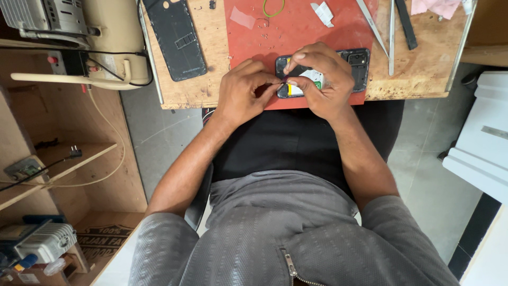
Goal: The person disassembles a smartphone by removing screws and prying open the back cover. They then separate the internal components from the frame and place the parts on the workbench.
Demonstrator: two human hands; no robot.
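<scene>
An opened dark phone (359,62) lies on a red mat (296,32) at the near edge of a wooden table (211,63); its white and yellow insides show between my fingers. My right hand (323,79) rests over the phone, fingertips pinched at its lower left part. My left hand (244,92) meets it from the left, thumb and finger pinched on something small and dark at the phone's edge; what it is I cannot tell.
The phone's black back cover (177,37) lies on the bare wood to the left. Metal tweezers (373,26), a thin metal tool (391,37) and a black tool (406,24) lie at the right. White scraps (323,13) and a green band (273,8) sit on the mat.
</scene>
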